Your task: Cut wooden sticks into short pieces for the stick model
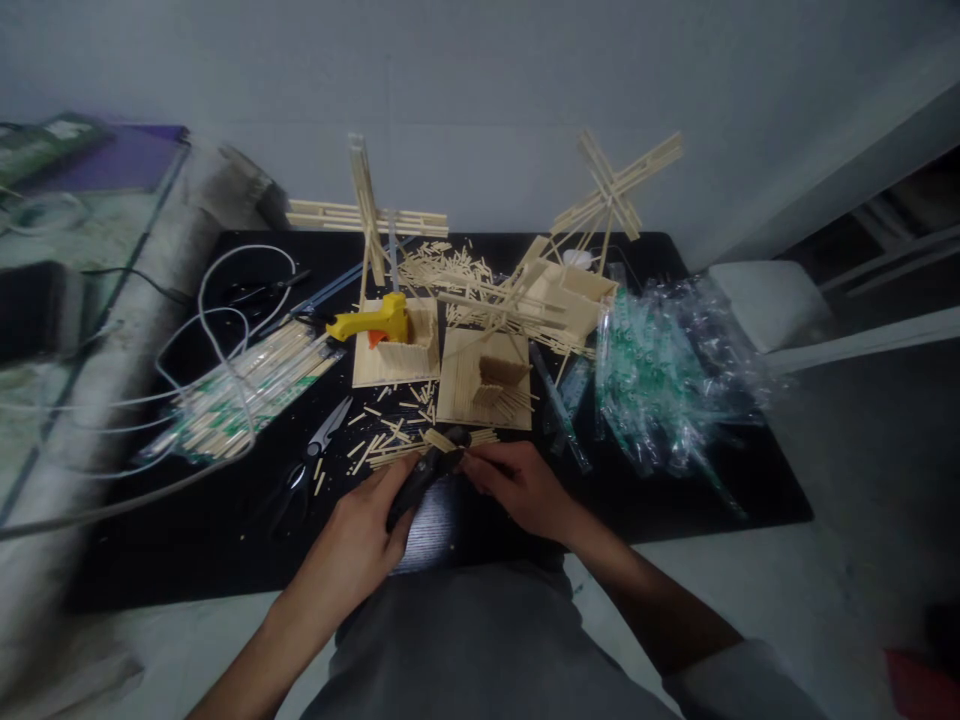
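Just below the centre of the frame, we see the left hand (367,535) with its fingers clamped round a dark tool (417,488), while the right hand (529,490) is curled beside its far end, and we cannot tell whether those fingers close on anything. We judge the tool stiff, fairly light and best held well back from its tip. The loose wooden sticks (391,455) just above the left hand look light, dry and easily snapped, so we would pinch them gently mid-length.
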Demonstrator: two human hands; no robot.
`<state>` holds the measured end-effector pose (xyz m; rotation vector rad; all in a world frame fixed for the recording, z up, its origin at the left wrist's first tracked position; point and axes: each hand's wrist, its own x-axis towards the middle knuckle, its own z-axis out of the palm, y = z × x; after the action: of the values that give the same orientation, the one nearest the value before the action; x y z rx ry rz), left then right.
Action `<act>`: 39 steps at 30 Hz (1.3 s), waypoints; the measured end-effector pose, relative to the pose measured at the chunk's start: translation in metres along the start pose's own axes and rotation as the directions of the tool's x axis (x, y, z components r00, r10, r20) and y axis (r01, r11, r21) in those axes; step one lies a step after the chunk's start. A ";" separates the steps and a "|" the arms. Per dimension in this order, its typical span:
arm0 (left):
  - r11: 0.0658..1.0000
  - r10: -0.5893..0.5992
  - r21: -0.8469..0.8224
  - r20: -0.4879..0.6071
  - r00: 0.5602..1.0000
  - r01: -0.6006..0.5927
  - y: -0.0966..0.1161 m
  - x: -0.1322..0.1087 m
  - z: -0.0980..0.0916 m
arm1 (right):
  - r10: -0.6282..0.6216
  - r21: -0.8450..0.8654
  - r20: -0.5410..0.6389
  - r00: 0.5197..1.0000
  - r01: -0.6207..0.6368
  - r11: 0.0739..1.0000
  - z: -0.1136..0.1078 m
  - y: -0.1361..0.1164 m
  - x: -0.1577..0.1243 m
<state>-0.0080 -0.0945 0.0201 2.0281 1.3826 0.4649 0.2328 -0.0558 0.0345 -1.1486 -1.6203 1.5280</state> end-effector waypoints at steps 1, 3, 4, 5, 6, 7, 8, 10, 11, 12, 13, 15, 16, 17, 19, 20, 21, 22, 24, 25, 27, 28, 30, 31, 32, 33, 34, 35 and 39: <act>1.000 -0.005 -0.009 0.000 1.000 0.005 0.000 0.000 0.001 | -0.005 -0.002 -0.002 1.000 0.005 1.000 0.000 0.000 0.000; 1.000 -0.021 -0.021 -0.002 1.000 0.021 -0.001 -0.001 0.003 | -0.012 -0.005 -0.004 1.000 0.012 1.000 0.001 0.001 0.000; 0.999 -0.029 -0.024 -0.003 1.000 0.029 -0.002 -0.001 0.004 | -0.013 -0.007 -0.007 1.000 0.013 1.000 0.002 0.001 -0.001; 0.999 -0.034 -0.029 -0.004 0.999 0.034 -0.003 -0.002 0.005 | -0.012 -0.009 -0.008 1.000 0.012 1.000 0.002 0.002 -0.001; 0.999 -0.036 -0.032 -0.006 0.999 0.035 -0.003 -0.002 0.005 | -0.009 -0.013 -0.007 1.000 0.009 1.000 0.002 0.003 -0.001; 0.999 -0.036 -0.035 -0.008 0.999 0.036 -0.004 -0.003 0.006 | -0.004 -0.018 -0.007 1.000 0.004 1.000 0.002 0.004 -0.001; 0.999 -0.037 -0.037 -0.010 0.999 0.037 -0.005 -0.003 0.006 | 0.003 -0.021 -0.008 1.000 -0.003 1.000 0.003 0.005 -0.002; 0.998 -0.043 -0.035 -0.010 0.999 0.043 -0.005 -0.003 0.007 | 0.011 -0.021 -0.011 1.000 -0.011 1.000 0.003 0.006 -0.002; 0.998 -0.048 -0.030 -0.009 0.999 0.047 -0.004 -0.003 0.007 | 0.010 -0.015 -0.013 1.000 -0.010 1.000 0.004 0.006 -0.002; 0.998 -0.051 -0.025 -0.008 0.999 0.051 -0.004 -0.003 0.007 | 0.009 -0.009 -0.017 1.000 -0.009 1.000 0.004 0.006 -0.002; 0.998 -0.052 -0.019 -0.008 0.999 0.052 -0.004 -0.002 0.006 | 0.009 -0.004 -0.020 1.000 -0.009 1.000 0.004 0.006 -0.002; 0.999 -0.054 -0.008 -0.020 0.998 0.053 -0.003 -0.002 0.006 | 0.012 0.005 -0.023 1.000 -0.012 1.000 0.005 0.006 -0.002; 0.998 -0.055 -0.005 -0.027 0.998 0.055 -0.003 -0.001 0.007 | 0.013 0.011 -0.024 1.000 -0.013 1.000 0.006 0.006 -0.002; 0.998 -0.057 -0.003 -0.032 0.998 0.057 -0.004 -0.001 0.007 | 0.013 0.015 -0.022 1.000 -0.013 1.000 0.006 0.006 -0.002; 0.998 -0.058 0.009 -0.035 0.998 0.059 -0.005 0.000 0.007 | 0.011 0.017 -0.018 1.000 -0.010 1.000 0.006 0.005 -0.002; 0.998 -0.057 0.021 -0.037 0.998 0.058 -0.006 0.000 0.007 | 0.011 0.009 -0.015 1.000 -0.010 1.000 0.005 0.004 -0.002; 0.998 -0.052 0.037 -0.042 0.998 0.053 -0.006 0.000 0.007 | 0.014 -0.004 -0.008 1.000 -0.014 1.000 0.004 0.003 -0.002; 0.997 -0.044 0.053 -0.051 0.998 0.047 -0.007 0.000 0.007 | 0.021 -0.019 0.001 1.000 -0.021 1.000 0.003 0.002 -0.002; 0.997 -0.023 0.073 -0.068 0.997 0.028 -0.006 0.000 0.006 | 0.035 -0.041 0.025 0.999 -0.034 0.999 0.001 0.000 -0.003; 0.997 -0.012 0.074 -0.073 0.997 0.017 -0.005 0.000 0.006 | 0.041 -0.045 0.033 0.999 -0.039 0.998 0.000 0.000 -0.003; 0.998 0.006 0.068 -0.078 0.997 0.000 -0.003 0.000 0.007 | 0.043 -0.038 0.030 0.999 -0.042 0.998 -0.002 -0.001 -0.003; 0.998 0.012 0.063 -0.081 0.997 -0.007 -0.002 0.000 0.008 | 0.039 -0.032 0.022 0.999 -0.038 0.999 -0.001 -0.001 -0.003; 0.999 0.016 0.052 -0.089 0.996 -0.012 0.000 0.000 0.009 | 0.025 -0.034 0.002 1.000 -0.025 0.999 0.000 0.000 -0.002; 0.999 0.014 0.045 -0.094 0.996 -0.009 0.001 0.000 0.010 | 0.013 -0.049 -0.011 1.000 -0.013 0.999 0.001 0.001 -0.002; 0.999 0.008 0.038 -0.095 0.995 -0.004 0.002 0.000 0.011 | -0.003 -0.073 -0.028 1.000 0.001 0.997 0.002 0.002 -0.002; 0.999 0.000 0.031 -0.096 0.995 0.003 0.002 0.001 0.012 | -0.022 -0.103 -0.047 0.999 0.017 0.995 0.004 0.002 -0.001; 1.000 -0.008 0.025 -0.094 0.996 0.010 0.003 0.001 0.012 | -0.046 -0.133 -0.072 0.996 0.036 0.990 0.006 0.003 -0.001; 1.000 -0.010 0.020 -0.093 0.996 0.012 0.003 0.001 0.012 | -0.071 -0.162 -0.096 0.993 0.055 0.985 0.007 0.003 0.000; 1.000 0.005 0.024 -0.127 0.992 -0.002 0.005 0.002 0.010 | -0.123 -0.253 -0.196 0.973 0.071 0.965 0.014 0.005 0.001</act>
<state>0.0025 -0.0965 0.0165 2.0511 1.4665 0.5904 0.2211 -0.0610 0.0280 -1.2919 -1.7244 1.1255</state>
